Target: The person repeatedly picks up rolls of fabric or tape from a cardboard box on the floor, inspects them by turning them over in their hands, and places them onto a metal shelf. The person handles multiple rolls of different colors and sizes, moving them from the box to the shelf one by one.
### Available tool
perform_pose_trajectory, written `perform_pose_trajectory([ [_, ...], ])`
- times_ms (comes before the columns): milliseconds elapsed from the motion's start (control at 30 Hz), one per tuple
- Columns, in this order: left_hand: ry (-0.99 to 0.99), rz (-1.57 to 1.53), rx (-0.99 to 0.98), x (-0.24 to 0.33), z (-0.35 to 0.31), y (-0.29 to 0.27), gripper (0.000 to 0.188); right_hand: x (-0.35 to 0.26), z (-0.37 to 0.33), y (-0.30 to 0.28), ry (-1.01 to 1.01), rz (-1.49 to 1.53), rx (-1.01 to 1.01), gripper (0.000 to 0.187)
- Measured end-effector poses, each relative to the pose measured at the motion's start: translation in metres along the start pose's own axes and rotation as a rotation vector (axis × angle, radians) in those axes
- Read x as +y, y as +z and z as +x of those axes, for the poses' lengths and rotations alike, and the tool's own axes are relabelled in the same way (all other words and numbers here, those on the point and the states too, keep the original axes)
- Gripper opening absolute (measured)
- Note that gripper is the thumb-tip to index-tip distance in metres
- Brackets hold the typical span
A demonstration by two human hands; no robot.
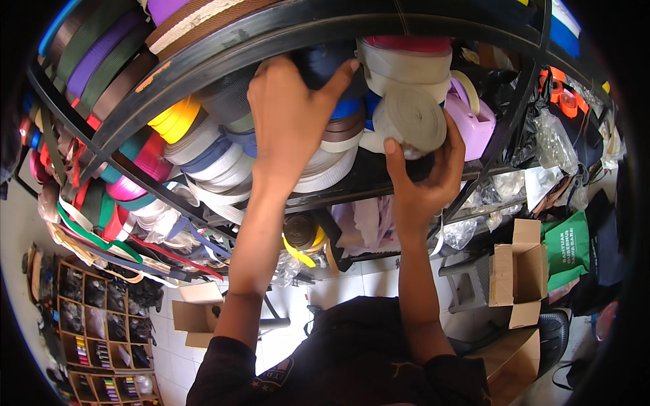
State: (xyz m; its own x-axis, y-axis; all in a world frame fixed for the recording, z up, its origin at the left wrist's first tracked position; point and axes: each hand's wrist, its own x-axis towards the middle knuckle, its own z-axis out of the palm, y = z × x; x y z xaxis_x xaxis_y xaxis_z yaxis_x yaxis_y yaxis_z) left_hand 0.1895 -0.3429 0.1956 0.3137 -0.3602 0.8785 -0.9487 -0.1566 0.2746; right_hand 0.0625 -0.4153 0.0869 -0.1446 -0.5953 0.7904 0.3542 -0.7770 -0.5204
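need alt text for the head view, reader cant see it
A person's right hand holds a grey strap roll at a black shelf packed with colourful rolls; the left hand reaches against a dark roll. Below are a tiled floor, open cardboard boxes and a green bag.

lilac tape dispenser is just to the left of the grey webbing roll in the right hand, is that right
Not quite: the head view shows the lilac tape dispenser just to the right of the grey webbing roll in the right hand.
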Motion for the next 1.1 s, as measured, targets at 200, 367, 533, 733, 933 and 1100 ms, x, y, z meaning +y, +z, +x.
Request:
perform_pose_trajectory([
  [200,-0.078,-0.353,-0.024,0.005,-0.005,-0.014,0.051,0.008,0.037,0.02,-0.135,-0.109,0.027,0.071],
  [367,-0.068,-0.585,-0.117,-0.006,-0.017,-0.031,0.054,0.008,0.047,0.025,-0.118,0.003,0.025,0.069],
  [533,-0.059,-0.675,-0.284,-0.01,-0.019,-0.051,0.064,0.004,0.052,0.031,-0.091,0.068,0.024,0.067],
  [733,-0.078,-0.72,-0.204,-0.022,-0.022,-0.051,0.063,0.001,0.057,0.04,-0.086,-0.115,-0.275,0.063],
  [933,-0.166,-0.71,-0.107,-0.006,-0.021,-0.033,0.057,0.003,0.067,0.038,-0.116,-0.193,-0.376,0.064],
  [1100,-0.237,-0.609,0.009,0.006,-0.021,-0.027,0.053,0.008,0.068,0.043,-0.077,-0.12,-0.428,0.059],
])
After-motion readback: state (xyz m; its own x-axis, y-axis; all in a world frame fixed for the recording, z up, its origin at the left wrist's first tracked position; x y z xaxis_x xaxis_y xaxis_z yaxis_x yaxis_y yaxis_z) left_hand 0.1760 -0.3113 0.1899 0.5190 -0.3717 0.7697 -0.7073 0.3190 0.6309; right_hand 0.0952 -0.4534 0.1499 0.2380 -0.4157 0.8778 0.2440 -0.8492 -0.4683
